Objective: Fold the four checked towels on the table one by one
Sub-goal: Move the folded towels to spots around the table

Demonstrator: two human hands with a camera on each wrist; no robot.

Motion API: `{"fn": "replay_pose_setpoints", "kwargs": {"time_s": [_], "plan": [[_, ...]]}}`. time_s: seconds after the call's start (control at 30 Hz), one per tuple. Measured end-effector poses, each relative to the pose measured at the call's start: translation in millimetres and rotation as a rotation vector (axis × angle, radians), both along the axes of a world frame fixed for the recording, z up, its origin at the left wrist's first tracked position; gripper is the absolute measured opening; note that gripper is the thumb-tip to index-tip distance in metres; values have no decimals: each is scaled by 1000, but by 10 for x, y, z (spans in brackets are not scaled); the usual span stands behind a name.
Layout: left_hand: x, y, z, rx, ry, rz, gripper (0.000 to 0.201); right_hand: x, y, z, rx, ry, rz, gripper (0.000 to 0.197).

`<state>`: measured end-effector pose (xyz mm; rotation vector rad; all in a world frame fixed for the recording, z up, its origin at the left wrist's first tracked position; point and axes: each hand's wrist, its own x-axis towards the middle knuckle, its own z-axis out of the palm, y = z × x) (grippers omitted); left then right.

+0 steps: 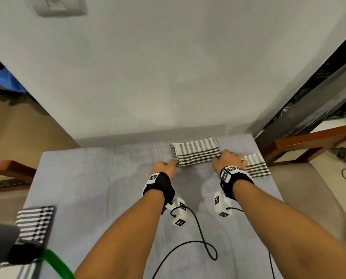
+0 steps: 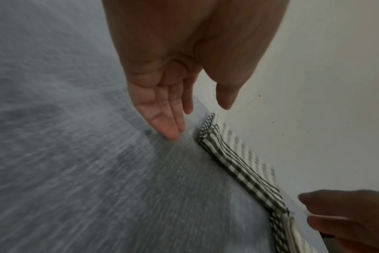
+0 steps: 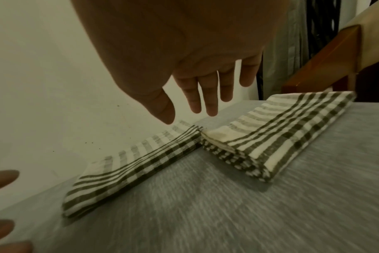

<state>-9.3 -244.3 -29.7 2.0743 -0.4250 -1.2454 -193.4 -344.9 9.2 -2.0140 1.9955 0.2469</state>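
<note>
Folded checked towel (image 1: 197,153) lies soft and limp on the surface (image 1: 107,188); left hand (image 1: 164,167) and right hand (image 1: 229,160) hover spread, holding nothing; best pinched at corners.

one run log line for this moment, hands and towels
left hand: open | right hand: open | folded towel: between hands | second folded towel: right

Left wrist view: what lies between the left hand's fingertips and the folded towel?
Only bare grey tablecloth separates the left hand from the folded towel.
</note>
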Motion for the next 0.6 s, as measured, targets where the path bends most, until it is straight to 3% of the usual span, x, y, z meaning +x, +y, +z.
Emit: {"fn": "replay_pose_setpoints", "kwargs": {"time_s": [0.1,0.17,0.4,0.5,0.6], "plan": [[46,-222,-32,37,-21,4,77,73,-222,-123,38,35,-10,48],[48,-340,-43,72,-31,-7,83,126,-336,-193,78,50,-26,50],[28,-552,-158,152,-13,-11,62,274,-648,-319,162,69,-48,52],[39,-542,-145,160,-3,-15,44,276,-721,-314,212,14,-95,44],[91,-526,-135,163,54,10,44,352,-721,-268,263,-97,-121,39]]}}
